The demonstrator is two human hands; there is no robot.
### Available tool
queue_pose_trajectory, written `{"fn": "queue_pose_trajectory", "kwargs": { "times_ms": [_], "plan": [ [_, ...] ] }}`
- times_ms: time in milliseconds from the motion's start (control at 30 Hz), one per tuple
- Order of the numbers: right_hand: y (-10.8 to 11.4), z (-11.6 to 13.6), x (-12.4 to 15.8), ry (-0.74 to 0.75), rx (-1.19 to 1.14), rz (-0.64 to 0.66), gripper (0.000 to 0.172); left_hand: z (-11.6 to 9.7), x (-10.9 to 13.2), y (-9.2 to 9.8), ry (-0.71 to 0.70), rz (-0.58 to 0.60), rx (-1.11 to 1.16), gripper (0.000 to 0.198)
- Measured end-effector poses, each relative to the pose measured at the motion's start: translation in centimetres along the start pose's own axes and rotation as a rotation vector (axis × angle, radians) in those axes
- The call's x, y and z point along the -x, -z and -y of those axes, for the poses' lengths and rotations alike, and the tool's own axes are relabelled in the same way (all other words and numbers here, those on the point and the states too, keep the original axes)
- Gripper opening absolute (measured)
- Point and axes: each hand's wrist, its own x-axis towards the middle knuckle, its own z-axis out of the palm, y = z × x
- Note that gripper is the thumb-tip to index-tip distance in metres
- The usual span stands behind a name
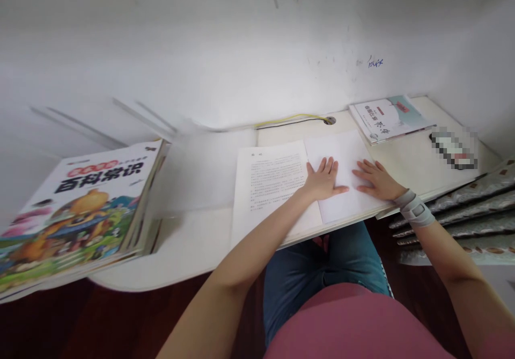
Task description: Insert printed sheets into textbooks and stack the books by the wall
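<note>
A book stack (76, 225) lies left of the open booklet (273, 187).

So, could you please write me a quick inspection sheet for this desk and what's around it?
Surface: white desk, no damage seen.
Work items: open booklet, printed left page, blank right page.
Clutter: stack of illustrated encyclopedia books at left; book at back right; pixelated object beside it.
Hands: left hand and right hand flat on the booklet; grey wrist brace on the right wrist.
Cables: yellow cable entering a desk grommet.
Surroundings: marked white wall; quilted fabric at right.
</note>
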Motion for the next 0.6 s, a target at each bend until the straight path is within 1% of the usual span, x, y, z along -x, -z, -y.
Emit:
{"fn": "queue_pose_trajectory", "kwargs": {
  "times_ms": [67,133,200,233,300,367,400,467,533,600],
  "plan": [
    [0.0,-0.1,0.1,0.007,0.019,0.008,0.058,-0.3,0.1,-0.1,-0.005,-0.02,0.005,0.089],
    [0.2,-0.3,0.2,0.01,0.047,0.013,0.058,-0.4,0.7,0.3,-0.034,-0.082,0.014,0.087],
    [0.6,-0.2,0.2,-0.01,0.08,-0.008,0.059,0.4,2.0,1.2,-0.042,-0.197,0.018,0.083],
    [0.9,0.0,0.2,-0.024,0.093,-0.036,0.06,1.1,3.0,1.8,-0.018,-0.264,0.009,0.079],
    [1.6,1.0,0.1,-0.024,0.102,-0.109,0.06,3.5,5.8,3.0,0.108,-0.389,-0.036,0.067],
    [2.2,2.8,-0.2,0.031,0.094,-0.162,0.058,6.4,9.2,3.8,0.312,-0.461,-0.103,0.052],
    [2.4,4.1,-0.4,0.068,0.088,-0.171,0.056,8.0,10.9,3.8,0.434,-0.464,-0.133,0.047],
    [2.3,6.8,-0.9,0.15,0.078,-0.158,0.053,10.6,13.9,3.4,0.635,-0.421,-0.176,0.043],
    [1.9,9.6,-1.6,0.236,0.072,-0.129,0.05,12.4,15.9,2.4,0.752,-0.344,-0.18,0.042],
    [1.4,12.0,-2.3,0.309,0.067,-0.108,0.049,13.2,16.9,1.2,0.805,-0.289,-0.151,0.043]
  ]
}}
